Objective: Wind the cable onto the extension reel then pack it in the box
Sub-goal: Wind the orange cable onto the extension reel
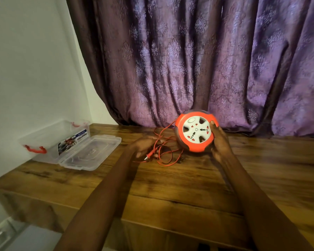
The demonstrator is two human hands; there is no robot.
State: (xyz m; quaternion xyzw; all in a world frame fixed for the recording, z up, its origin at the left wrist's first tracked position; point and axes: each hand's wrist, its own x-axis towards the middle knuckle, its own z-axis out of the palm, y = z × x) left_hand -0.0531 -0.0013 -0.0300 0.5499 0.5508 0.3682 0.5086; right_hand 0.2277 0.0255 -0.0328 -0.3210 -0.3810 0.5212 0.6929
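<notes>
Reel (196, 131) is gripped upright by R hand (220, 142), L hand (143, 145) blurred over loose cable (164, 156), grip can't be told; cable should be fed taut w/ even turns.

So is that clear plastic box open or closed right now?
Open. The clear box sits on the table with its lid lying flat in front of it.

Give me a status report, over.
Right hand grips reel, tilted up. Left hand blurred at loose cable. Box open, far left. Nothing blocking.
</notes>
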